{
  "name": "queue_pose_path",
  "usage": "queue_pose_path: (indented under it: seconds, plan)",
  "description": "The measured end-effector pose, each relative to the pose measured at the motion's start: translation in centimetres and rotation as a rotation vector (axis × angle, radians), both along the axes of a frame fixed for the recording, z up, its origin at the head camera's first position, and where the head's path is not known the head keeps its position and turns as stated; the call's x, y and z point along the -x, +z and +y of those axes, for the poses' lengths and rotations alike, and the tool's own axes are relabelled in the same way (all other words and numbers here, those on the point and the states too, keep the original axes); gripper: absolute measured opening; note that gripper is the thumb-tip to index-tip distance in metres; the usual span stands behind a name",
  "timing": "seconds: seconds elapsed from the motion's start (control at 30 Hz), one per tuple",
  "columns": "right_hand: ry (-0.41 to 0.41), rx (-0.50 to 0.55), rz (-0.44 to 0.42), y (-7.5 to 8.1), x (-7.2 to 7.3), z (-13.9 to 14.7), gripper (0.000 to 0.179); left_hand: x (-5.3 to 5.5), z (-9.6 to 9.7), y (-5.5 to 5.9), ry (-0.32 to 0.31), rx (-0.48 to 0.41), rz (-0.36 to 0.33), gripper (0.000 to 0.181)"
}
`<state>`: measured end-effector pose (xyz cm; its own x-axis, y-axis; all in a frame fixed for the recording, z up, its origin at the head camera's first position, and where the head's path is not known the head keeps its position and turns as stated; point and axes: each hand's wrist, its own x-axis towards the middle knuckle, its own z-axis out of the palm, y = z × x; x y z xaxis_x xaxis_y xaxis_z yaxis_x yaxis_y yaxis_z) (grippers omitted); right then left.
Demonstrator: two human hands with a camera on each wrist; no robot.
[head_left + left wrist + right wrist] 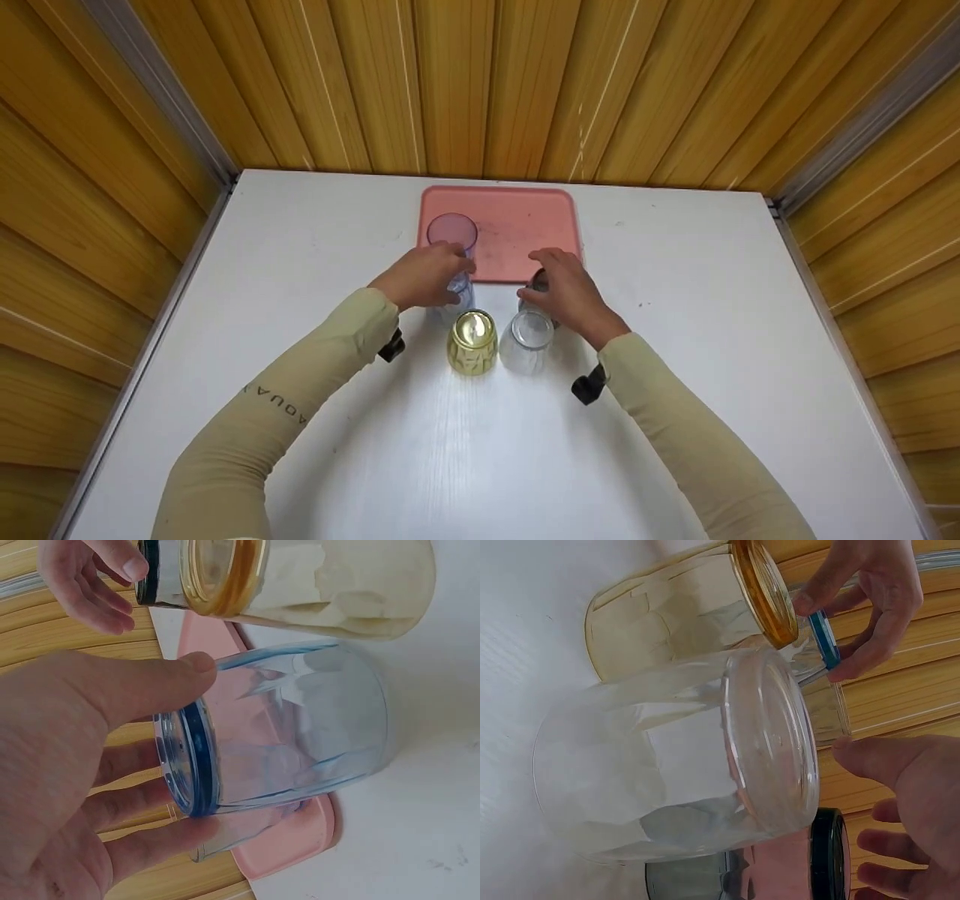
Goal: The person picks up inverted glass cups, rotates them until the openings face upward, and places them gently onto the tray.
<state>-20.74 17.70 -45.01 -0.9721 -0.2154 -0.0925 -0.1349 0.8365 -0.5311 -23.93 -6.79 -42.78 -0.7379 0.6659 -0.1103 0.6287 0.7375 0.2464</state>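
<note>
My left hand (426,276) grips a blue-tinted glass (285,735) around its thick base, which faces up. The thumb lies on one side and the fingers on the other. Over a dark grey glass (830,855), also base up, hovers my right hand (564,289), its thumb and fingers spread and apart from the base in the right wrist view. Nearer the body, a yellow glass (472,345) and a clear glass (527,345) stand upside down side by side. Behind the blue glass is a purple-tinted glass (452,227), mouth up, on the tray's left part.
A pink tray (517,225) lies at the back of the white table (450,457). Wood-panelled walls (480,90) rise behind and at both sides. Dark wrist-camera mounts (589,385) hang below the sleeves.
</note>
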Motion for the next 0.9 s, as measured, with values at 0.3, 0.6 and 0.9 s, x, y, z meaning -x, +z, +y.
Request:
queue_pose_path:
  seconds: [0.3, 0.6, 0.9]
  plan:
    - [0.006, 0.025, -0.018, 0.2, -0.1, -0.6, 0.067, -0.1, 0.7, 0.8, -0.013, 0.023, 0.015, 0.048]
    - [0.021, 0.038, -0.034, 0.3, -0.1, -0.9, 0.067, 0.1, 1.3, 1.2, -0.033, 0.013, 0.046, 0.049]
    - [0.029, 0.056, -0.043, 0.0, -0.1, -1.4, 0.067, 0.1, 1.4, 1.9, -0.034, 0.000, 0.048, 0.048]
